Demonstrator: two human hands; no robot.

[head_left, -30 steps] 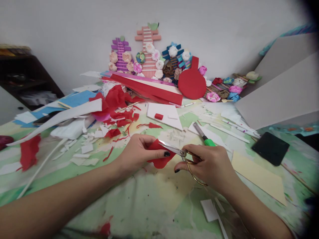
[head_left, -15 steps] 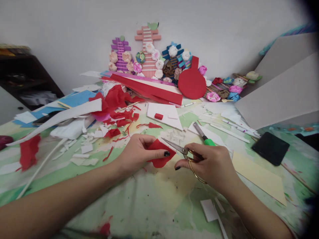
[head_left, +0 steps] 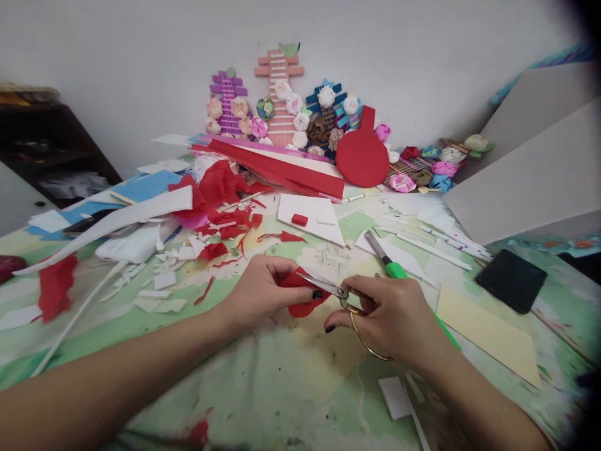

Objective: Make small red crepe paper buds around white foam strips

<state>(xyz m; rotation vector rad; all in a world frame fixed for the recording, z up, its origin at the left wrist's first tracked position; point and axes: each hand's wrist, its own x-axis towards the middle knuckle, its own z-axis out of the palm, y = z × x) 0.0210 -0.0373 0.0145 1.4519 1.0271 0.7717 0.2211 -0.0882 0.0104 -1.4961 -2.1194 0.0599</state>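
Note:
Between its thumb and fingers, my left hand (head_left: 267,288) pinches a piece of red paper (head_left: 305,308) above the table. My right hand (head_left: 389,310) grips a pair of scissors (head_left: 340,291) by gold-coloured handles. The blades point left and lie across the upper part of the red paper, close to my left thumb; whether they are parted is hard to tell. Just beyond my right hand lies a green utility knife (head_left: 395,270). Behind the hands, a small red block (head_left: 299,220) rests on a white board (head_left: 307,207).
Red and white scraps (head_left: 213,250) litter the left and middle of the table. A red round shape with a neck (head_left: 362,158) leans before paper-flower decorations (head_left: 279,100). To the right are a cream sheet (head_left: 488,332), a black square (head_left: 511,280) and a large grey panel (head_left: 526,156).
The scissors and my right hand have shifted slightly left, so the blades reach further over the red paper. My left hand stays nearly in place. More of the knife's green handle shows.

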